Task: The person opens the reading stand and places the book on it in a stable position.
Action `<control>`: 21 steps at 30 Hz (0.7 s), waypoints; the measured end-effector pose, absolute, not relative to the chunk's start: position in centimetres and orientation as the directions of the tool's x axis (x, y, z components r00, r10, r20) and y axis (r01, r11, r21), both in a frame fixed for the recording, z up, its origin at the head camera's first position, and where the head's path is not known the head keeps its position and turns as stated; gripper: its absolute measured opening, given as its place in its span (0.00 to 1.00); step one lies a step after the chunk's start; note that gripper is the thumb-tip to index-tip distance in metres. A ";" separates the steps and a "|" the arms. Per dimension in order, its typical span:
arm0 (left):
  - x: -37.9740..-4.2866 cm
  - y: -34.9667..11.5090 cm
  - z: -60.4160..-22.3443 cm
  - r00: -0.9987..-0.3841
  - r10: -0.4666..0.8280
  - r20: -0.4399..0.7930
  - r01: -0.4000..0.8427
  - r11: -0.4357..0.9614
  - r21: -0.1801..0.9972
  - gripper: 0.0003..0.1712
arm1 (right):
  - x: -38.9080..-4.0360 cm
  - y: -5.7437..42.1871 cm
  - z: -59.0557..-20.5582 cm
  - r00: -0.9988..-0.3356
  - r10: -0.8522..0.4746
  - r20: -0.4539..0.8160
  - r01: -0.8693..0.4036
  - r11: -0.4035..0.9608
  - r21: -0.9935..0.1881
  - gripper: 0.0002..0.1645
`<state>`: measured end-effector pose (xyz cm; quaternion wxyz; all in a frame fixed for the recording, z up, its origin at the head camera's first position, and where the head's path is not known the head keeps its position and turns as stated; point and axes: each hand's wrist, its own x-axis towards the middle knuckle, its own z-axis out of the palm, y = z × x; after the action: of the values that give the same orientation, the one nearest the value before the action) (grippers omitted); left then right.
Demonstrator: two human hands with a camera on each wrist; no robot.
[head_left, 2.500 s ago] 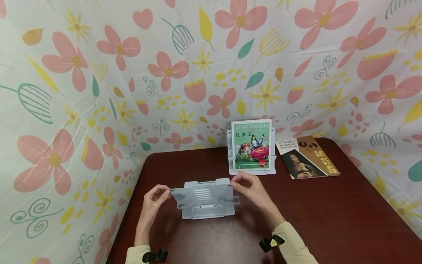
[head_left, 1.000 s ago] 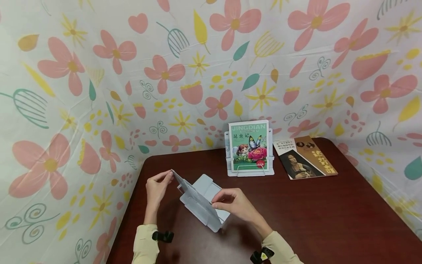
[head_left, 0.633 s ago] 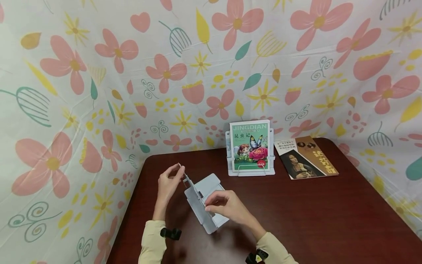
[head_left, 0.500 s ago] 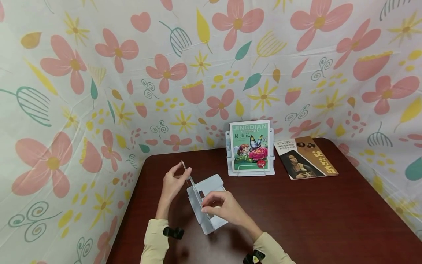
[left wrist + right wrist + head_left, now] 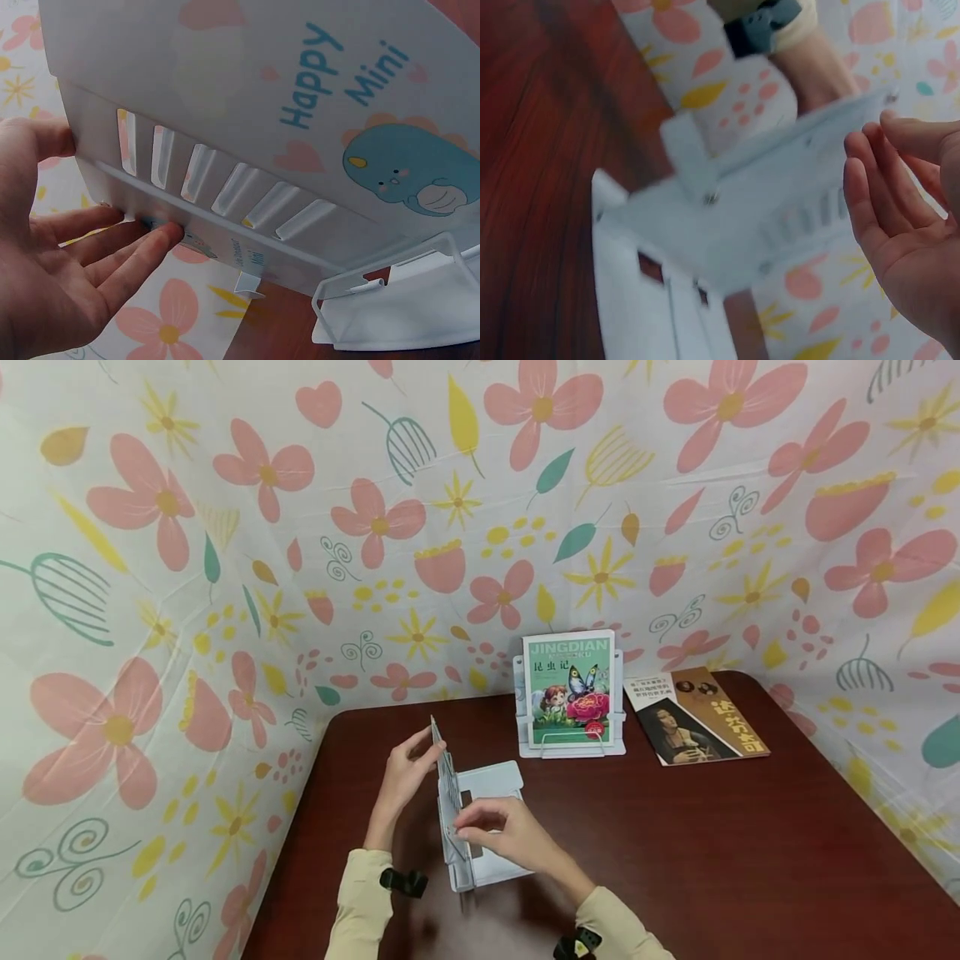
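Note:
A pale grey-white folding book stand [image 5: 491, 783] stands on the table, its back panel raised and seen almost edge-on in the head view. My left hand [image 5: 403, 779] pinches the panel's far edge. In the left wrist view the panel's front [image 5: 247, 112] shows slots, a blue cartoon dinosaur and "Happy Mini", with a wire page holder [image 5: 450, 247] at the base. My right hand [image 5: 510, 833] pinches the panel's near edge, thumb against fingers. The right wrist view shows the panel's back [image 5: 742, 217] with a small hinged arm [image 5: 686, 154]; fingertips are at its corner.
A second stand [image 5: 520, 693] holds a green children's book [image 5: 570, 685] upright at the table's back. To its right a brown and white book [image 5: 697, 714] lies flat. Patterned flowered cloth [image 5: 420, 552] hangs behind and to the left of the dark table [image 5: 675, 843].
Both hands have turned the book stand, so its panel went from facing across the view to nearly edge-on. The left hand moved right and the right hand came nearer and left.

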<state>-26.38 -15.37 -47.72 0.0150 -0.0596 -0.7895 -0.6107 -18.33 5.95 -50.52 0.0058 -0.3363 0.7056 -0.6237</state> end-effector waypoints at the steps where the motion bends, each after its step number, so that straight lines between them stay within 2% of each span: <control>1: -26.4 -15.4 -47.8 -0.993 0.073 0.098 0.113 0.241 0.964 0.33 | -18.7 6.3 -51.0 -0.780 -0.479 0.402 -0.480 0.047 -0.876 0.05; 6: -26.0 -15.6 -47.7 -0.994 0.076 0.080 0.095 0.222 0.970 0.32 | -20.3 8.2 -54.4 -0.844 -0.439 0.307 -0.483 0.375 -0.791 0.03; 9: -25.4 -15.4 -47.0 -0.994 0.088 0.072 0.090 0.224 0.970 0.32 | -20.8 9.1 -56.4 -0.856 -0.450 0.253 -0.477 0.499 -0.724 0.06; 15: -24.1 -14.9 -45.1 -0.990 0.103 0.097 0.120 0.237 0.964 0.33 | -21.4 9.4 -58.4 -0.856 -0.446 0.259 -0.497 0.578 -0.647 0.07; 21: -25.5 -15.0 -47.3 -0.993 0.067 0.094 0.107 0.215 0.971 0.33 | -21.9 9.2 -58.9 -0.844 -0.423 0.331 -0.535 0.605 -0.590 0.09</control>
<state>-25.53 -15.00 -47.30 0.0160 -0.0557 -0.7791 -0.6242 -21.94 9.21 -58.92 -0.0788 -0.2684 0.8924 -0.3541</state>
